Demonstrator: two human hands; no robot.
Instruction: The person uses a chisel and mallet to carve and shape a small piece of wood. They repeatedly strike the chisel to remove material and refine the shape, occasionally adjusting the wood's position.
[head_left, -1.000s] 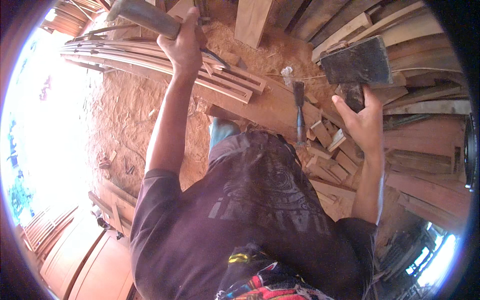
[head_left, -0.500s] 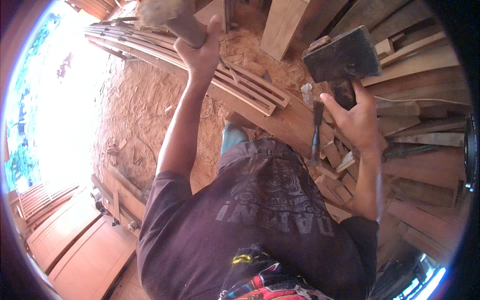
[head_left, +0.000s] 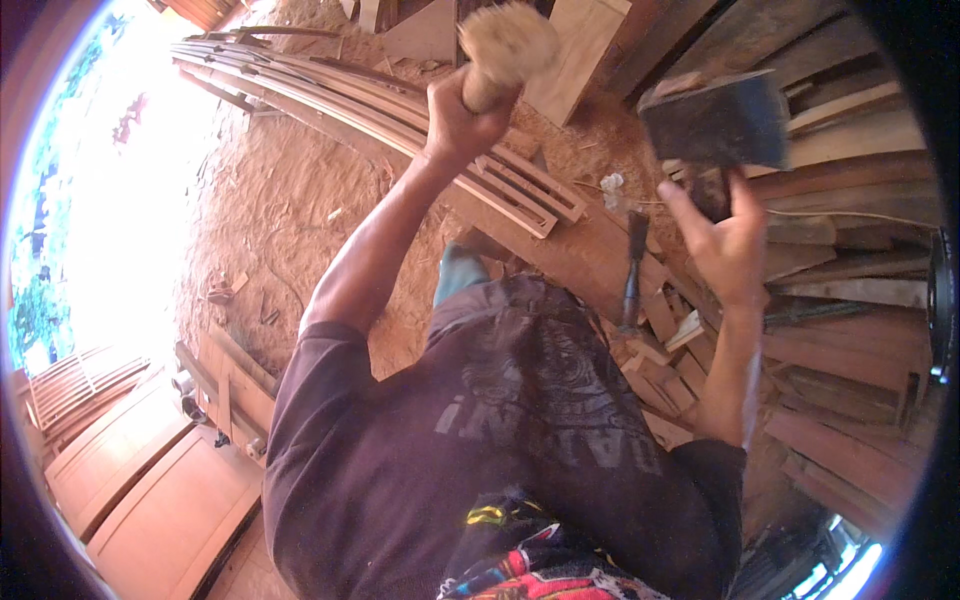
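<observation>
A pale tan mallet [head_left: 508,48] in the left hand [head_left: 465,128] contrasts with the charcoal-black, square-headed tool [head_left: 715,122] in the right hand [head_left: 725,240], above a dusty reddish-brown plank [head_left: 583,262] bearing light pinkish-brown slotted frames [head_left: 502,209] and, toward its right end, a dark chisel [head_left: 632,280] with a bluish handle. A faded grey print marks the dark purplish-brown shirt [head_left: 400,480], beside a cloth [head_left: 560,572] patterned in red, black, blue and yellow, with orange-tan ground [head_left: 320,170] and salmon-toned panels [head_left: 175,510] beyond.
</observation>
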